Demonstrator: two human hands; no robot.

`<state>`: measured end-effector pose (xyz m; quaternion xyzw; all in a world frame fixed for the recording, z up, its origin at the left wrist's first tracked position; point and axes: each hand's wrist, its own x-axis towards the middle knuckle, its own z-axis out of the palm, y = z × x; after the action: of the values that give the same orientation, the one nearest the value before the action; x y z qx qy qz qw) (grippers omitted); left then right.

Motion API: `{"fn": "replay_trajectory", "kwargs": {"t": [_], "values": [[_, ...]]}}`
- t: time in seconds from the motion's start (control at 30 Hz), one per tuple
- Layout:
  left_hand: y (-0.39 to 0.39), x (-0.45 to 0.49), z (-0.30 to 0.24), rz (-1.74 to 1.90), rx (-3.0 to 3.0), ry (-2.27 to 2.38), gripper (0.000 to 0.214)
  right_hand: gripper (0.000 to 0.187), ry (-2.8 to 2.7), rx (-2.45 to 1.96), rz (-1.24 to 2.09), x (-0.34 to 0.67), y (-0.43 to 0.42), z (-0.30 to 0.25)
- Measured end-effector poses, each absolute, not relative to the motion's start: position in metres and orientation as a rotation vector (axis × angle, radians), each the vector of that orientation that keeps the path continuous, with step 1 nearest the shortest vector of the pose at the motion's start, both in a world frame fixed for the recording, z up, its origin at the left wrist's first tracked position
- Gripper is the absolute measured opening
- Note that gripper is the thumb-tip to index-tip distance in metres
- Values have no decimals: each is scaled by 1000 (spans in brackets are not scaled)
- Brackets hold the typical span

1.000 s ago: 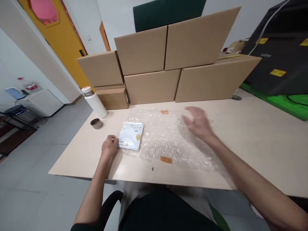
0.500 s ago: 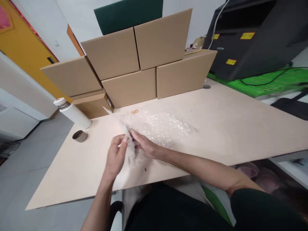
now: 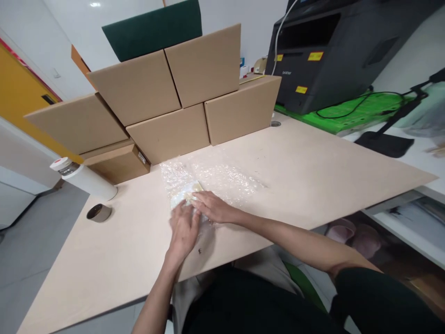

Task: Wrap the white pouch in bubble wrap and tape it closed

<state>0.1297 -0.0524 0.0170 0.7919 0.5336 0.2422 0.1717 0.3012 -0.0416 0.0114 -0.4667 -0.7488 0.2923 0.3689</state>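
Currently, a flat white packet with a yellowish round mark [image 3: 187, 190] is seen through a layer of clear plastic bubble wrap [image 3: 231, 180], by which it is covered, near the middle of a pale wood-topped table [image 3: 313, 167]. The bare left hand [image 3: 184, 227] is laid palm down at the packet's near edge, its fingers spread and slightly blurred. By the bare right hand [image 3: 213, 207] the wrap is touched just beside it, with outstretched fingertips resting over the packet; whether anything is pinched under that palm cannot be told. To the right, the rest of the wrap is left spread on the table. At the left, a white cylindrical bottle [image 3: 91, 181] is stood behind a small dark-grey round cup [image 3: 103, 214]. Along the back, plain brown cardboard boxes [image 3: 135, 90] are stacked, topped by a dark green box [image 3: 155, 30]; beyond the right end, a black boxy printer [image 3: 302, 60] is placed.
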Motion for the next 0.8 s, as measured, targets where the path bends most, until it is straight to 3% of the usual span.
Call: {"fn": "replay_trajectory", "kwargs": {"t": [0.07, 0.2, 0.4, 0.53, 0.63, 0.73, 0.8], "values": [[-49, 111, 14, 913, 1974, 1686, 54, 48, -1983, -1236, 789, 294, -36, 13], [-49, 93, 18, 997, 1409, 1520, 76, 49, -1862, -1260, 940, 298, -31, 18], [-61, 159, 49, 1234, 1685, 1245, 60, 57, -1211, -1020, 1468, 328, -32, 27], [-49, 220, 46, 1021, 2034, 1046, 55, 50, -828, -904, 1642, 361, -30, 23], [-36, 254, 29, 802, 2268, 1073, 54, 39, -745, -1099, 1445, 397, -31, 15], [-29, 275, 16, 518, 2379, 1189, 49, 22, -1024, -1434, 966, 435, -33, 12], [-28, 282, 10, 418, 2432, 1241, 47, 21, -1262, -1640, 640, 453, -32, 15]]}}
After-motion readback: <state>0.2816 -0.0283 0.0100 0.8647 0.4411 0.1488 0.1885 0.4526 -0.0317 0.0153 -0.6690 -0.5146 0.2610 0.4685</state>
